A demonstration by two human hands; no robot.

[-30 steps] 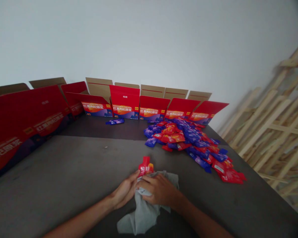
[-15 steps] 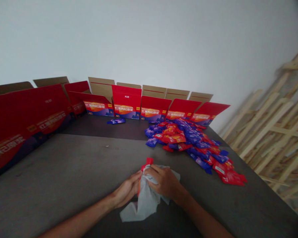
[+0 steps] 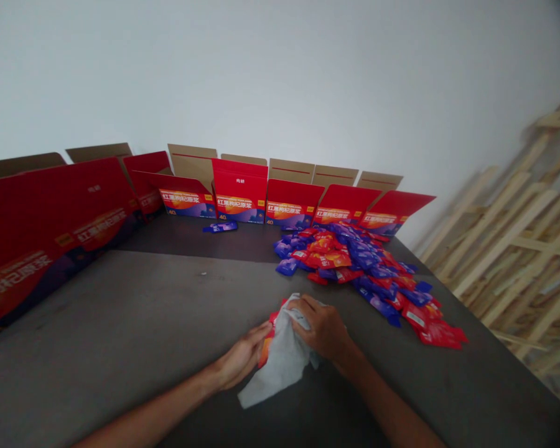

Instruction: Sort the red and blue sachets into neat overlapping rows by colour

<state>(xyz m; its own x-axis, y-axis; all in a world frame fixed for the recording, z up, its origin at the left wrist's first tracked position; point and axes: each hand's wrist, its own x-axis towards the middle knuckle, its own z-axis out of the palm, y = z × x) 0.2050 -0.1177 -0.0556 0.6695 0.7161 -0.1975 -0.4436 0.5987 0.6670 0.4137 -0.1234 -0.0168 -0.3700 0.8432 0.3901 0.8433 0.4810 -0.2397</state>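
Head view, inventory of items at the table's near edge. One red sachet is held partly wrapped in a crumpled grey cloth, with only its red edges showing along the cloth's left side; the cloth lies over the sachet and trails toward the person. The left hand is placed against the sachet's left edge, fingers extended and kept together; whether it is closed on the sachet cannot be told. The right hand is curved over the top of the cloth, fingers bent down, gripping the cloth with the sachet beneath it.

Both are set on a dark grey table. Beyond the hands, a loose heap of red and blue sachets is spread toward the right, near but not touching the right hand. One blue sachet lies apart, just in front of a row of open red cartons with raised flaps, which stands along a white wall. Further red cartons line the left side. Stacked wooden slats are stored beyond the right side of the table.
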